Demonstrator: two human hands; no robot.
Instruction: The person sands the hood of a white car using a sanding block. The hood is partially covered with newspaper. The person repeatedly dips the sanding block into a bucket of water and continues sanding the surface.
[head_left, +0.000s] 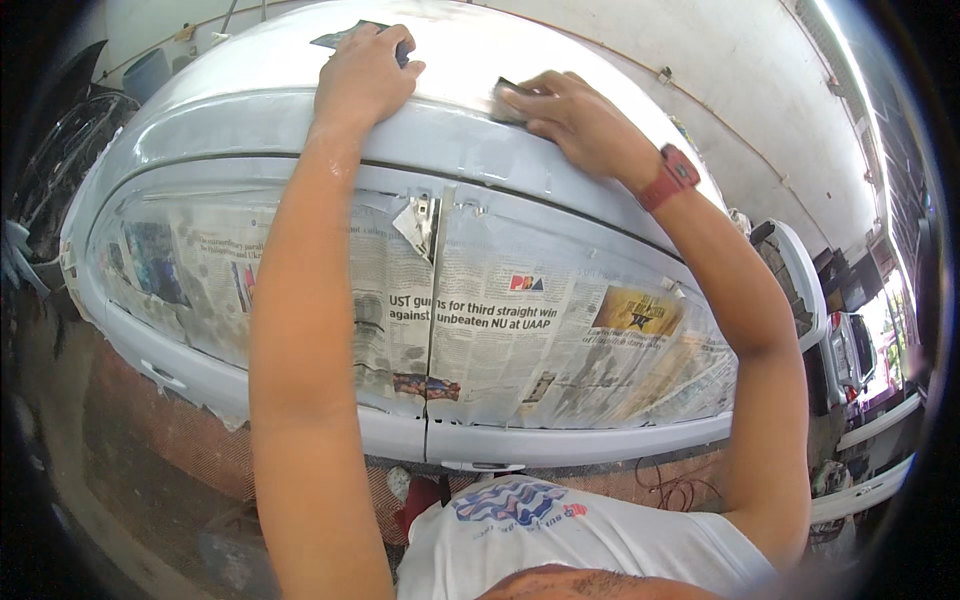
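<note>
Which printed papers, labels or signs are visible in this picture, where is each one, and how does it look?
Newspaper sheets: taped over the car's side windows, below both hands; greyish-white pages with black print.
Yellow-and-black picture block: on the right sheet, rectangular.
Small red-and-blue logo block: upper part of the right sheet.
Colour picture strip: low on the sheets, by the door seam.
No packages or screens are visible.

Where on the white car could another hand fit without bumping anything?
The bare roof to the left of the left hand is open, and so is the strip between that hand and the right hand. Each hand presses a dark pad. The newspaper covers the windows below, so those are crowded.
</note>
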